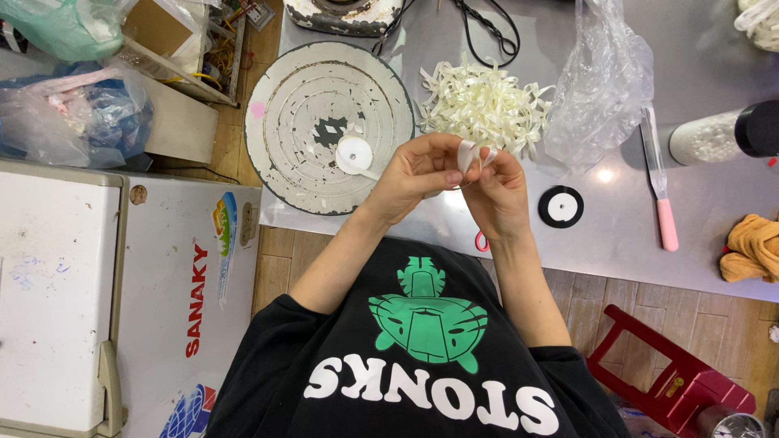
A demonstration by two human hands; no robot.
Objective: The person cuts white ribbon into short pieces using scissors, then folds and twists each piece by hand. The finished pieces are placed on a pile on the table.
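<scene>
Both hands at frame centre: left hand (418,174) and right hand (497,191) pinch a ribbon loop (468,154) w/ fingertips, raised to fold; ribbon pile (485,105) just above; spool (354,154) left on disc (300,105).

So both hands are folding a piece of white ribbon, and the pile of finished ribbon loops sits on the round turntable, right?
Not quite. The head view shows both hands, left hand and right hand, pinching a piece of white ribbon, but the pile of ribbon loops lies on the grey table, beside the round turntable, not on it.
</scene>
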